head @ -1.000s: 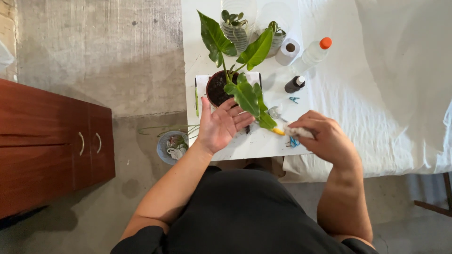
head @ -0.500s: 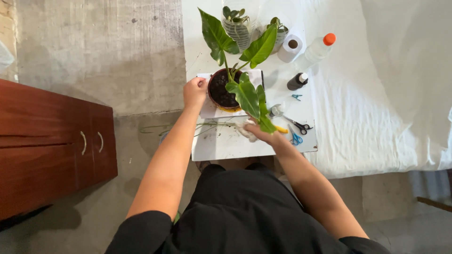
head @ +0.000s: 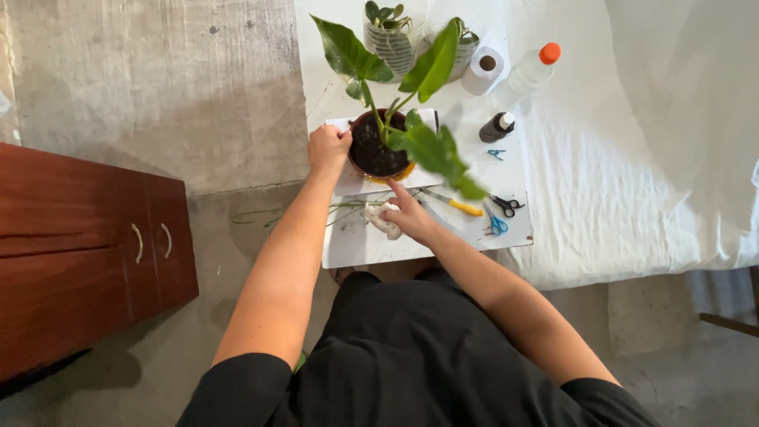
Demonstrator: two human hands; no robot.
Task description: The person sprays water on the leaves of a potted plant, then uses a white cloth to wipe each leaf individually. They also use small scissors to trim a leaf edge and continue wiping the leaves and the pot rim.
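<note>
The left hand (head: 328, 147) is closed on the rim of the brown pot (head: 376, 150), at the pot's left side, and holds it steady. This pot, with dark soil and a large-leafed green plant (head: 431, 146), stands on a white paper sheet (head: 348, 182) on the white surface (head: 364, 241).

Just in front of the pot, toward the person, the right hand (head: 409, 215) presses a crumpled white cloth (head: 383, 217) on the surface, fingers curled over it and the index finger stretched toward the pot. Thin cut stems (head: 348, 207) and dark crumbs of soil lie on the surface near the cloth, so the wiping seems not finished there; the leaves look clean, as far as one can tell.

To the right of the pot lie a yellow-handled tool (head: 457, 205), black scissors (head: 504, 205) and small blue scissors (head: 496, 226). Behind the pot stand two clear containers with small plants (head: 391, 32), a paper roll (head: 484, 69), a clear bottle with an orange cap (head: 531, 67) and a small dark bottle (head: 495, 126).
</note>
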